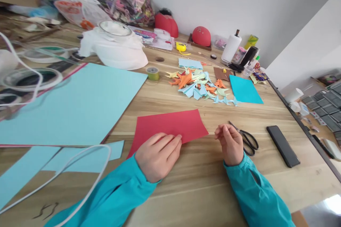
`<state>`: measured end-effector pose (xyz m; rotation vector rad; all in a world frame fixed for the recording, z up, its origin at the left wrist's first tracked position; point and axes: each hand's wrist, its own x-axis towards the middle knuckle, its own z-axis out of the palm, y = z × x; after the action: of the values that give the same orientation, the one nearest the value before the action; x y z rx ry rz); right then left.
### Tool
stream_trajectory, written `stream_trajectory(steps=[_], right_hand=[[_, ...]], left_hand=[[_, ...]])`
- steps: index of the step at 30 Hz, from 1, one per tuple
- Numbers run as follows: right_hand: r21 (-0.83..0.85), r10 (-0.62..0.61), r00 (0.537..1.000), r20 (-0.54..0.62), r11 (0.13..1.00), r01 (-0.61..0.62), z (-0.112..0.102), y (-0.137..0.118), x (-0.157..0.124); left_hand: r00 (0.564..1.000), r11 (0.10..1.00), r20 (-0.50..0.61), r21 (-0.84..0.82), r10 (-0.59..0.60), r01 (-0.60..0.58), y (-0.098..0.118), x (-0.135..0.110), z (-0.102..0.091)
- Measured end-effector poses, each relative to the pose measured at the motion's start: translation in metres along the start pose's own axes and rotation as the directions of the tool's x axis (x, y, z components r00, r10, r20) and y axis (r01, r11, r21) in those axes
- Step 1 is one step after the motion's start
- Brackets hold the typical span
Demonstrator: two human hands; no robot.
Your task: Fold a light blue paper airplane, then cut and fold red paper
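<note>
A red sheet of paper (167, 125) lies on the wooden table in front of me. My left hand (159, 156) rests over its near edge, fingers together and bent, holding the sheet against the tabletop; the thumb is hidden. To the right of the sheet, my right hand (229, 142) is raised a little, its fingers curled in toward the thumb with nothing visible in them. Black-handled scissors (246, 140) lie just behind and beside that hand. Farther back is a pile of folded paper figures (198, 83) in orange, blue, green and yellow.
Large light-blue sheets (71, 103) cover the left side, with cut strips (87, 158) and a white cable (105, 165) nearer me. A phone (282, 146) lies at right. Behind are a thread spool (152, 73), a bright blue sheet (245, 89) and a yellow tape measure (180, 46).
</note>
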<state>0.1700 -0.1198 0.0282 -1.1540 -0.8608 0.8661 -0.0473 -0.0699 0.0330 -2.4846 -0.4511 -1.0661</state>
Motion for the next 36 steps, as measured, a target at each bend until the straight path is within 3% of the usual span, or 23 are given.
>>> stream_trajectory(steps=[5, 14, 19, 22, 26, 30, 33, 36], right_hand=[[-0.101, -0.011, 0.999, 0.030, 0.995, 0.014, -0.002, 0.003, -0.001], [-0.382, -0.254, 0.963, 0.085, 0.885, 0.267, 0.000, 0.007, -0.006], [-0.427, -0.189, 0.979, 0.081, 0.881, 0.205, 0.001, 0.004, -0.010], [-0.498, -0.170, 0.975, 0.142, 0.839, 0.219, 0.001, 0.001, -0.012], [-0.654, -0.206, 0.944, 0.256, 0.683, 0.326, -0.001, 0.001, -0.014], [-0.721, -0.377, 0.830, 0.411, 0.422, 0.549, -0.002, -0.002, -0.014], [-0.734, -0.449, 0.789, 0.420, 0.344, 0.586, 0.001, -0.007, -0.015], [-0.733, -0.428, 0.747, 0.509, 0.240, 0.637, 0.005, -0.008, -0.014]], left_hand=[[1.000, 1.000, 0.014, -0.003, -0.008, 0.008, 0.003, 0.000, -0.001], [0.999, 0.999, -0.026, -0.028, -0.045, 0.044, 0.007, -0.007, 0.006], [0.999, 0.999, -0.036, -0.026, -0.038, 0.037, 0.008, -0.007, 0.008], [0.999, 0.998, -0.015, -0.040, -0.050, 0.049, 0.009, -0.006, 0.006], [0.998, 0.997, 0.023, -0.050, -0.056, 0.057, 0.009, -0.004, 0.001], [0.998, 0.998, 0.043, -0.042, -0.050, 0.052, 0.009, -0.005, 0.001], [0.998, 0.998, 0.043, -0.036, -0.049, 0.050, 0.009, -0.007, 0.003], [1.000, 1.000, 0.017, -0.016, -0.027, 0.027, 0.009, -0.006, 0.003]])
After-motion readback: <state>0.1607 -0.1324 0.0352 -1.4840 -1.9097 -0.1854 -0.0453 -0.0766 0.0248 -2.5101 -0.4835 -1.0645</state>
